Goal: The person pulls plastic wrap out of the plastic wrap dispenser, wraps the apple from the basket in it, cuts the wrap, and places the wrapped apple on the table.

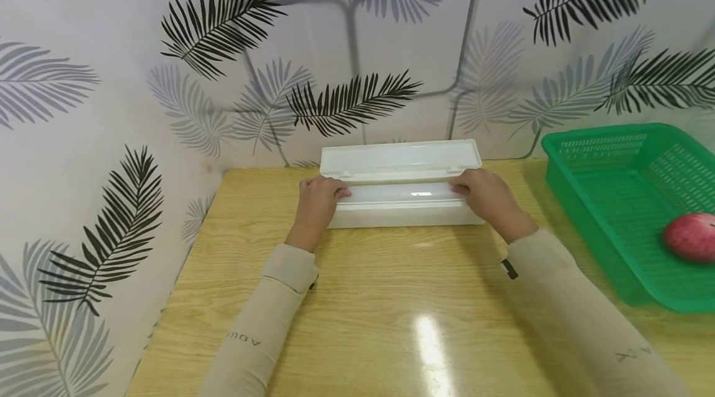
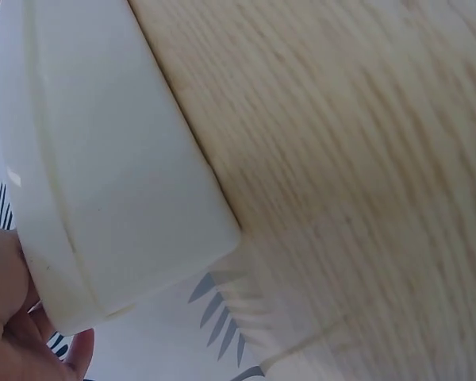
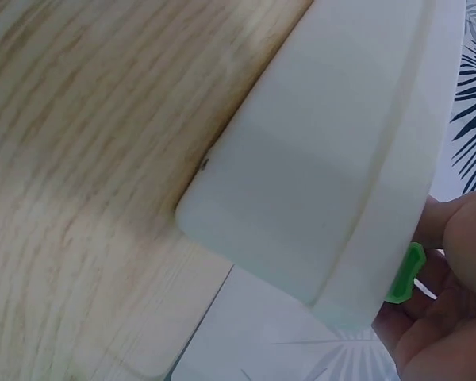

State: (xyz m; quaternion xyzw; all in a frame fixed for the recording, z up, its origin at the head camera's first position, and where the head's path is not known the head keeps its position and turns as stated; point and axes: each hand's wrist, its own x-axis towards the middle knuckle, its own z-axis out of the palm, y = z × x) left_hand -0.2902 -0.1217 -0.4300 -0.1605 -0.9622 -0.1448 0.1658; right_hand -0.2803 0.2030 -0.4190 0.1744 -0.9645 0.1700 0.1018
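Head view: long white box [image 1: 408,217] near the back of the wood-grain worktop [image 1: 368,310], just before the leaf-patterned wall [image 1: 268,31]. White roll [image 1: 391,193] lying lengthwise inside, directly between left hand [image 1: 317,206] at its left end and right hand [image 1: 491,198] at its right end. Fingers of both hands curled nearly closed, with one roll end gripped in each; exact contact hidden beneath the hands. Behind the roll, hinged lid [image 1: 399,160] raised; in front, the box's front wall. Off to the right, apart from the box: green slotted basket [image 1: 594,229] with red fruit [image 1: 692,237] inside, cropped by the frame edge.

Left wrist view: lower corner of the box resting on the worktop; roll concealed behind the box wall.

Right wrist view: small dark mark [image 3: 205,163] on the box's lower edge, indistinct from the head; also green piece [image 3: 407,274] between box rim and curled fingers, too little visible to identify.
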